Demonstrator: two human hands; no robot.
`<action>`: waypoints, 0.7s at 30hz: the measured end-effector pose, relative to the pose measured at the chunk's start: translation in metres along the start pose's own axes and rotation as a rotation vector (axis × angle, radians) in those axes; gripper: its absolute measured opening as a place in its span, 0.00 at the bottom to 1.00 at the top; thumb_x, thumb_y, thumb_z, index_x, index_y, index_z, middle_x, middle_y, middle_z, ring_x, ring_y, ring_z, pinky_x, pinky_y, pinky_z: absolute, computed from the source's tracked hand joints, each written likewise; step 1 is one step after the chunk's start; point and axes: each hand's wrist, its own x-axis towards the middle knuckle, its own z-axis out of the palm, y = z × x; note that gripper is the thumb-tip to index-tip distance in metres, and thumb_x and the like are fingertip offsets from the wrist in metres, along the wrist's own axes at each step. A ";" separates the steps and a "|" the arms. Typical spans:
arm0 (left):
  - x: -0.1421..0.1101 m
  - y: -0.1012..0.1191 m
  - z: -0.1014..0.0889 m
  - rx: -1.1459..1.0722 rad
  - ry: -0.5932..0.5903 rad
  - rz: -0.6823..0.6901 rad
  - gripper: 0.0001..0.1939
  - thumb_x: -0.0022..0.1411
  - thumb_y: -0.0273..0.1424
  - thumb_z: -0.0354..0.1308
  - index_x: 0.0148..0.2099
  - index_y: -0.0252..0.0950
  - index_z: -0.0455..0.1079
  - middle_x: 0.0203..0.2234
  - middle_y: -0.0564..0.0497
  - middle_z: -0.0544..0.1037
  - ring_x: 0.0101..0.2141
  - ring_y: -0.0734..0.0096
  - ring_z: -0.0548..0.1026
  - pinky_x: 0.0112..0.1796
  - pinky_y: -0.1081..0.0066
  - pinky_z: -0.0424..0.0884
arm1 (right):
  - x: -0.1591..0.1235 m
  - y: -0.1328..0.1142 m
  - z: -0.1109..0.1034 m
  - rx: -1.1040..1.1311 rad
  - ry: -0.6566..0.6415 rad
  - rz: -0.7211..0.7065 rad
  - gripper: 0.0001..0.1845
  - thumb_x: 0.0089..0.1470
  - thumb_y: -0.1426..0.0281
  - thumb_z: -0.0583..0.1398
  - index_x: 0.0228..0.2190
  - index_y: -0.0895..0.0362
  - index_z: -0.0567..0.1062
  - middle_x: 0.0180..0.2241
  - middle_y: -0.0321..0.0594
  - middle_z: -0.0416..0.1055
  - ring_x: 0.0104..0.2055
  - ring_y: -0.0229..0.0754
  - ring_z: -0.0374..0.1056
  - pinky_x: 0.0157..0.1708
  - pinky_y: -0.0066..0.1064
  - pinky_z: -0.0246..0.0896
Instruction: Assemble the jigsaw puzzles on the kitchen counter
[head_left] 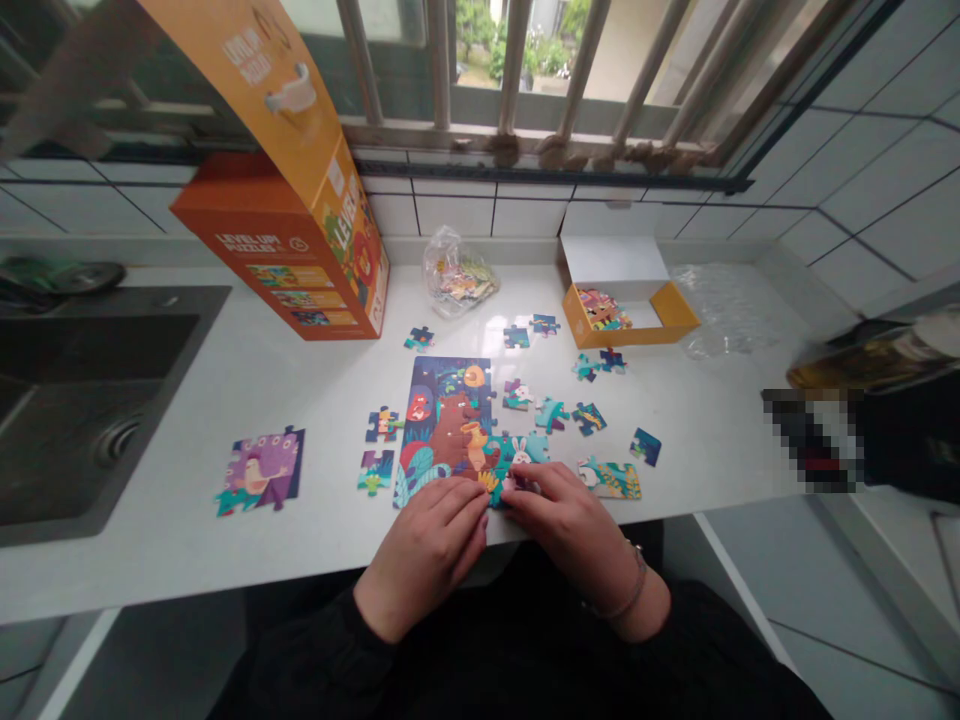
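A partly joined jigsaw puzzle (450, 420) with a bear and a rabbit lies on the white counter in front of me. My left hand (442, 520) has its fingers together and curled on the puzzle's lower edge, the thumb tucked below. At the lower right corner, my right hand (555, 510) pinches a jigsaw piece (511, 484), mostly covered by the fingers. Close to the right hand lies a joined strip with yellow leaves (619, 479). Loose pieces sit around the puzzle, among them a rabbit piece (517, 395) and a frog piece (375, 472).
A joined purple section with a bird (259, 468) lies left, near the sink (150, 320). Behind stand a tall orange puzzle box (292, 250), a plastic bag of pieces (459, 275) and an open yellow box (637, 330). Clear plastic wrap (724, 310) and a bottle (862, 355) are right.
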 end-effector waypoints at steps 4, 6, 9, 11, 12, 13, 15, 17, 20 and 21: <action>-0.001 0.000 0.000 0.002 -0.018 0.004 0.18 0.74 0.24 0.60 0.63 0.35 0.74 0.52 0.40 0.84 0.51 0.53 0.82 0.54 0.50 0.82 | -0.002 0.003 0.000 -0.034 -0.031 -0.048 0.14 0.69 0.75 0.64 0.54 0.53 0.80 0.57 0.49 0.80 0.56 0.53 0.76 0.57 0.49 0.79; 0.000 0.001 -0.001 0.016 -0.047 0.003 0.20 0.74 0.25 0.59 0.65 0.37 0.73 0.51 0.40 0.83 0.51 0.53 0.82 0.53 0.50 0.82 | -0.004 0.004 0.000 -0.035 -0.028 -0.066 0.16 0.69 0.76 0.64 0.55 0.53 0.80 0.58 0.48 0.80 0.56 0.53 0.77 0.58 0.50 0.79; 0.003 0.001 -0.001 0.042 -0.078 0.001 0.20 0.75 0.25 0.59 0.66 0.36 0.73 0.51 0.39 0.83 0.50 0.52 0.82 0.51 0.49 0.82 | -0.009 0.002 0.001 -0.018 0.004 -0.070 0.19 0.69 0.77 0.63 0.58 0.53 0.80 0.59 0.48 0.80 0.56 0.53 0.78 0.58 0.49 0.79; 0.004 0.002 -0.001 0.056 -0.079 0.003 0.19 0.74 0.25 0.59 0.65 0.34 0.74 0.51 0.39 0.83 0.50 0.51 0.82 0.51 0.49 0.82 | -0.012 0.000 0.003 0.005 0.031 -0.051 0.20 0.69 0.77 0.62 0.60 0.54 0.79 0.58 0.49 0.81 0.57 0.52 0.78 0.59 0.48 0.79; 0.004 0.002 -0.001 0.062 -0.076 0.007 0.19 0.74 0.25 0.59 0.65 0.34 0.74 0.52 0.38 0.83 0.50 0.51 0.81 0.50 0.49 0.82 | -0.014 -0.002 0.004 0.014 0.042 -0.038 0.21 0.69 0.77 0.62 0.60 0.53 0.79 0.57 0.48 0.81 0.57 0.52 0.78 0.59 0.48 0.80; 0.004 0.002 -0.001 0.066 -0.072 0.013 0.19 0.74 0.25 0.59 0.65 0.34 0.74 0.53 0.38 0.83 0.50 0.51 0.81 0.50 0.49 0.82 | -0.015 -0.003 0.005 0.019 0.052 -0.025 0.22 0.69 0.77 0.62 0.61 0.53 0.79 0.56 0.48 0.81 0.57 0.52 0.78 0.59 0.48 0.80; 0.004 0.002 0.000 0.075 -0.065 0.029 0.20 0.74 0.25 0.59 0.65 0.34 0.74 0.55 0.38 0.83 0.51 0.50 0.81 0.51 0.49 0.81 | -0.017 -0.005 0.006 0.017 0.061 -0.009 0.23 0.70 0.78 0.61 0.62 0.52 0.78 0.56 0.47 0.82 0.57 0.53 0.78 0.59 0.49 0.80; 0.005 0.002 0.001 0.088 -0.062 0.043 0.20 0.74 0.25 0.59 0.65 0.34 0.74 0.58 0.39 0.82 0.52 0.50 0.81 0.51 0.48 0.81 | -0.018 -0.004 0.006 0.013 0.064 -0.013 0.23 0.70 0.78 0.61 0.63 0.52 0.78 0.57 0.47 0.82 0.57 0.53 0.78 0.60 0.50 0.80; 0.005 0.003 0.002 0.103 -0.073 0.044 0.19 0.74 0.26 0.59 0.65 0.33 0.75 0.59 0.40 0.83 0.51 0.50 0.80 0.52 0.47 0.81 | -0.017 0.000 0.006 0.010 0.044 -0.035 0.23 0.71 0.78 0.60 0.63 0.53 0.78 0.58 0.47 0.81 0.59 0.53 0.78 0.62 0.49 0.79; 0.006 0.003 0.002 0.105 -0.078 0.042 0.19 0.74 0.26 0.59 0.64 0.33 0.75 0.59 0.41 0.83 0.51 0.50 0.80 0.51 0.47 0.81 | -0.017 0.002 0.005 0.009 0.036 -0.044 0.22 0.71 0.78 0.60 0.62 0.54 0.78 0.58 0.48 0.81 0.59 0.53 0.78 0.62 0.49 0.78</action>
